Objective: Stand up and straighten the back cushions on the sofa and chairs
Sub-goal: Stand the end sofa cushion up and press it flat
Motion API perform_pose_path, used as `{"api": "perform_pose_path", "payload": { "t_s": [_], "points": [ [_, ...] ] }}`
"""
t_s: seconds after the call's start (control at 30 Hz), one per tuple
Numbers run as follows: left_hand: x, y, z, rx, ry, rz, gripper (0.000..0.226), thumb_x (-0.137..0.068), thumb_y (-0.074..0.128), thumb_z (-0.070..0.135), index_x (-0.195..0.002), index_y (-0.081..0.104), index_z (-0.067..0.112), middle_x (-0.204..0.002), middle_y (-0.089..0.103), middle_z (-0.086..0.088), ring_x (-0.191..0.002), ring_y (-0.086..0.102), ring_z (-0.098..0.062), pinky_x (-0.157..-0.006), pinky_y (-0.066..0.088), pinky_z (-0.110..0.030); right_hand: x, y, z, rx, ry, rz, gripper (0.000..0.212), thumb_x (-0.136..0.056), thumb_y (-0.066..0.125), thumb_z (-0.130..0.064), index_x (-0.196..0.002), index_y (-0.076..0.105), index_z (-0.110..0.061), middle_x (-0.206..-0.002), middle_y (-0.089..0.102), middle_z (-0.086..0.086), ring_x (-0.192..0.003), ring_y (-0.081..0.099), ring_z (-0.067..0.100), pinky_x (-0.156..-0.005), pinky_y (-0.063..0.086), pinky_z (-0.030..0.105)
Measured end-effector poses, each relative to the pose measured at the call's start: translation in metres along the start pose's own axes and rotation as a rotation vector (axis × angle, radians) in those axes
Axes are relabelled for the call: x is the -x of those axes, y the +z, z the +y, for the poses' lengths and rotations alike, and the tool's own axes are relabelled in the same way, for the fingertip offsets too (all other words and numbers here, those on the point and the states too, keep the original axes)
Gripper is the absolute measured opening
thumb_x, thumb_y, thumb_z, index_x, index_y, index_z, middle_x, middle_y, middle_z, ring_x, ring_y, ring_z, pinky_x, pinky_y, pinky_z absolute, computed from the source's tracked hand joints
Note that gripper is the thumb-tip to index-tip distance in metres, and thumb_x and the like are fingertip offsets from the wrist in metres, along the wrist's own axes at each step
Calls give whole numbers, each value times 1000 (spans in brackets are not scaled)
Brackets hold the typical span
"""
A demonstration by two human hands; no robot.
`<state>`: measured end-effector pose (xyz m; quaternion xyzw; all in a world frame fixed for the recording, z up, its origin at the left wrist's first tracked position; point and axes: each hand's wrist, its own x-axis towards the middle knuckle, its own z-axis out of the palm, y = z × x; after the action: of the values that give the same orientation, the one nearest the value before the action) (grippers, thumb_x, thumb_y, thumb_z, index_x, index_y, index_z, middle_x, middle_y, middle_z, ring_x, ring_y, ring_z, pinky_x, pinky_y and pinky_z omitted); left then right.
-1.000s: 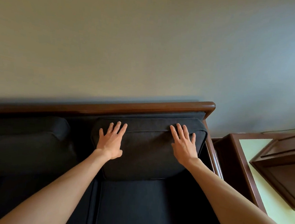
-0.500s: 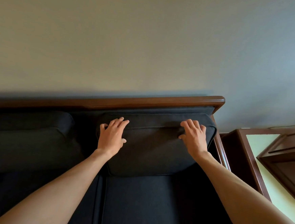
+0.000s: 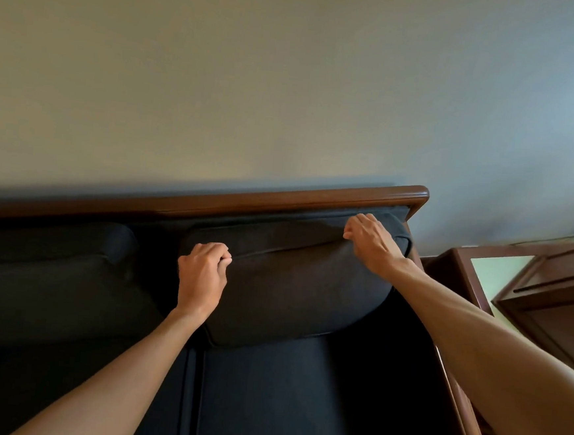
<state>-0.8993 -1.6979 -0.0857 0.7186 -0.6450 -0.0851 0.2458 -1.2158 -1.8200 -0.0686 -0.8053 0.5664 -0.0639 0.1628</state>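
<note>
A dark grey back cushion [image 3: 300, 287] stands against the right end of the sofa's wooden back rail [image 3: 280, 199]. My left hand [image 3: 202, 276] is closed on the cushion's upper left corner, fingers curled into the fabric. My right hand [image 3: 371, 243] grips its upper right edge, just under the rail. The cushion leans back and its top edge rises toward the right. A second dark back cushion [image 3: 44, 273] sits to the left, touching the first one's side.
The dark seat cushions [image 3: 299, 396] fill the foreground. The sofa's wooden right arm [image 3: 460, 402] runs along the right. Beyond it stands a brown side table [image 3: 463, 275] with a pale glass top and a wooden box on it. A plain wall rises behind.
Both hands went from lying flat with spread fingers on the cushion front to curling shut on its top edge. The cushion's right side has risen toward the rail.
</note>
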Motion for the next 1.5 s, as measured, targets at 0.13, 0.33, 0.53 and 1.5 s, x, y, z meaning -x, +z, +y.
{"api": "perform_pose_path", "payload": {
  "t_s": [0.13,0.33,0.53,1.5],
  "points": [
    [31,2,-1,-44,32,57,13,-86,68,5,-88,66,18,-101,67,5,-92,59,-19,-78,40,-40,16,8,-5,-30,-52,86,12,-96,51,-2,-88,56,-9,-89,55,8,-88,48,30,-73,32,36],
    [-20,16,14,-142,70,-38,17,-85,66,-1,-88,65,16,-96,67,-1,-91,61,-26,-74,41,-42,28,16,12,10,109,137,9,-98,50,-6,-96,58,-7,-98,57,11,-93,49,32,-75,30,38],
    [-13,19,22,-155,-41,-69,24,-78,64,-9,-81,60,14,-88,64,-3,-86,59,-29,-73,42,-42,28,19,0,128,154,95,12,-98,47,-5,-105,54,-12,-108,51,9,-101,44,31,-76,31,40],
    [-22,-6,-1,-55,-51,-420,64,-99,43,48,-153,27,17,-163,18,0,-151,4,-16,-122,5,-47,33,-2,-18,172,251,-242,66,-95,46,-21,-154,18,-12,-161,15,9,-150,7,25,-116,1,62]
  ]
}}
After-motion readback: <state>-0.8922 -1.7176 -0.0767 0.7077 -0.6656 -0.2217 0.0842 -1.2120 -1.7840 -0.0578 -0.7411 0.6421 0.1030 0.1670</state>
